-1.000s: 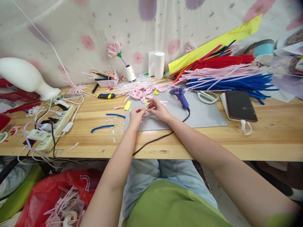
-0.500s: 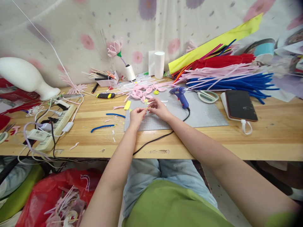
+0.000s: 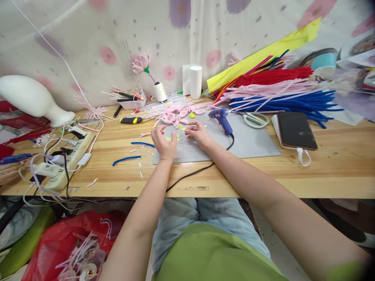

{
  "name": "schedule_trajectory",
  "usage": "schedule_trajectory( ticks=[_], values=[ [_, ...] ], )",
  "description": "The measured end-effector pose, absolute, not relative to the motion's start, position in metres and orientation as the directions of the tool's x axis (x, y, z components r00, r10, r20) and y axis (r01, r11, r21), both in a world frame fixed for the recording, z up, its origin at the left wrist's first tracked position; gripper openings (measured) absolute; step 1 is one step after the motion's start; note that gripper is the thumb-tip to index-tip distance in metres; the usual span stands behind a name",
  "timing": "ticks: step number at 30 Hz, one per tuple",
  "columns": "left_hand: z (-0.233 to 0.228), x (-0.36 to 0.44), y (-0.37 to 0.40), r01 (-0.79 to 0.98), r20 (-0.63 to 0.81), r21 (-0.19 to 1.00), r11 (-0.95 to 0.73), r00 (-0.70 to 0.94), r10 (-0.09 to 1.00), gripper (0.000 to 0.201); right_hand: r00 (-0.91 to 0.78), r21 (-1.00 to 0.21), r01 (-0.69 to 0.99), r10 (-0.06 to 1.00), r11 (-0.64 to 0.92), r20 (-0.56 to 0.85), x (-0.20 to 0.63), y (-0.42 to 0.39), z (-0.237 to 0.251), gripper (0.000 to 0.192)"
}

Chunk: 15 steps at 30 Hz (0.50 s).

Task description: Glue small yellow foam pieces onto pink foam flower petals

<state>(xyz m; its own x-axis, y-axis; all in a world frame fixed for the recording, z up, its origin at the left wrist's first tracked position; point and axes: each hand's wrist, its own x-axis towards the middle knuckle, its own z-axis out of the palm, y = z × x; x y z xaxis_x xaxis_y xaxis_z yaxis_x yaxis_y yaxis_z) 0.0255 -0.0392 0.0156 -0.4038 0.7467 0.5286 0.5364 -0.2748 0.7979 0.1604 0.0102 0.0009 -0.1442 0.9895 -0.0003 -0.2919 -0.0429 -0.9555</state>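
Both hands over the grey mat (image 3: pixel 252 142) on the tabletop (image 3: pixel 336 168). Left hand (image 3: pixel 164 142) at the mat's left edge, fingers spread and loosely curled, gripping nothing. Right hand (image 3: pixel 197 132) just right of it, fingertips together over small yellow bits (image 3: pixel 172 137) lying on the mat between the 2 hands; can't tell if it pinches one, too small. Pink petals (image 3: pixel 172 115) at the mat's far-left corner. Blue glue gun (image 3: pixel 222 119) on the mat, near the right hand. Scissors (image 3: pixel 256 119) on its far edge.
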Motion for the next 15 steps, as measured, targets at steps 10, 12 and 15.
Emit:
schedule_trajectory(
  ticks=[10, 12, 15],
  values=[
    [0.001, 0.046, -0.025, 0.355, 0.305, 0.916, -0.186, -0.317, 0.898, 0.018, -0.07, -0.91, -0.395, 0.992, -0.127, -0.108, 0.151, 0.006, 0.008, 0.038],
    [-0.003, 0.046, -0.021, 0.21, 0.271, 0.955, -0.211, -0.32, 0.908, 0.017, -0.086, -0.9, -0.409, 0.989, -0.148, -0.123, 0.148, 0.004, 0.009, 0.038],
    [-0.003, 0.045, -0.02, 0.021, 0.209, 0.976, -0.216, -0.356, 0.911, 0.014, -0.144, -0.881, -0.434, 0.98, -0.188, -0.138, 0.146, 0.001, 0.009, 0.038]
  ],
)
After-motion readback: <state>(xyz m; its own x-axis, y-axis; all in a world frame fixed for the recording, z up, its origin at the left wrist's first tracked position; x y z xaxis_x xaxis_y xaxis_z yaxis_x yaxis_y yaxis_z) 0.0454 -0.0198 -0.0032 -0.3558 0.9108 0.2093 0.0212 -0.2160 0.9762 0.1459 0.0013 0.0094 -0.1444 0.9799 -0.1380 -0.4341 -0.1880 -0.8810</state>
